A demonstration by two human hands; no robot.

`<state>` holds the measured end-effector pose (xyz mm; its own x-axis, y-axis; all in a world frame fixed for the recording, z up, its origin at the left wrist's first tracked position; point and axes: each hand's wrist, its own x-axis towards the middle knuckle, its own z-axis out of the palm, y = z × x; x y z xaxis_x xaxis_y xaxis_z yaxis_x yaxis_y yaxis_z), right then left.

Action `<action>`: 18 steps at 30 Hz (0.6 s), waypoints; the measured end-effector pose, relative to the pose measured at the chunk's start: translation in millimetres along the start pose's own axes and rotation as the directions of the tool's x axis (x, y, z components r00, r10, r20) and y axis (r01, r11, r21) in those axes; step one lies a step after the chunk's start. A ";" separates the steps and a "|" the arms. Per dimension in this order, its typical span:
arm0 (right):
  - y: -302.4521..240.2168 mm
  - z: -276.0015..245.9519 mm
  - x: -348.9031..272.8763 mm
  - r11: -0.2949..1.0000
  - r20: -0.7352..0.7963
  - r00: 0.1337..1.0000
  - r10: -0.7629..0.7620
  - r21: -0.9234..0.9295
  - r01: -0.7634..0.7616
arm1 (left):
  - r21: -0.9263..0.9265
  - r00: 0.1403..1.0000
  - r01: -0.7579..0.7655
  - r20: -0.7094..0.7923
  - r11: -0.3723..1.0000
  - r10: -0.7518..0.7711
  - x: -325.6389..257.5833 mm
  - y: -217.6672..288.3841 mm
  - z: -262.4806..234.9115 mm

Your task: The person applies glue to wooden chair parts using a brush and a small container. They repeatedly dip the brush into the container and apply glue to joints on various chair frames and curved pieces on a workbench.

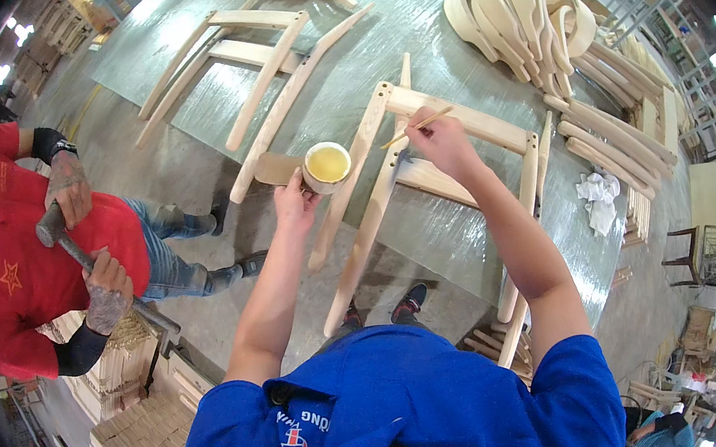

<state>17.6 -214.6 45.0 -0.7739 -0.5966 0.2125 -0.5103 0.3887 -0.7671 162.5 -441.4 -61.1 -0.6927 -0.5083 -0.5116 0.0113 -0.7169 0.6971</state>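
Observation:
My left hand (296,200) is closed around a white cup (311,183) of yellow liquid (329,163). A flat brown piece (275,168) sticks out beside the cup; I cannot tell whether it is joined to it. Between the fingers of my right hand (441,142) is a thin wooden stick (394,139), held over the joint of a pale wooden chair frame (472,122). Dark holes show at the frame's corners. The frame rests on the plastic-covered table (407,32), its long legs reaching toward me.
Another wooden frame (259,54) lies at the far left of the table. Curved wooden parts (521,24) and long rails (614,141) are piled at the right, near a crumpled white cloth (600,200). A person in red (32,234) at the left grips a hammer (58,229).

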 end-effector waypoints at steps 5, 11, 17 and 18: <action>-33.5 2.3 2.9 0.973 -0.073 0.994 0.082 0.220 -0.064 | 0.036 0.997 -0.033 0.073 0.999 0.030 -4.3 0.4 24.4; -31.2 -2.7 -12.0 0.885 -0.127 0.967 0.222 0.443 -0.145 | 0.015 0.978 -0.102 0.184 0.995 0.098 -27.0 4.3 57.9; -7.3 -25.9 -33.4 0.675 -0.038 0.907 0.420 0.681 -0.285 | -0.002 0.970 -0.058 0.238 0.998 0.056 -35.7 -14.1 85.3; -0.2 -32.4 -39.3 0.560 -0.023 0.887 0.462 0.783 -0.272 | -0.016 0.968 -0.024 0.250 1.000 0.027 -36.8 -19.2 91.8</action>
<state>35.9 -168.5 56.5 -0.9304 -0.3334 -0.1525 0.2184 -0.1698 -0.9610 121.6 -365.2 -9.6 -0.8503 -0.3925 -0.3507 0.0394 -0.7119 0.7012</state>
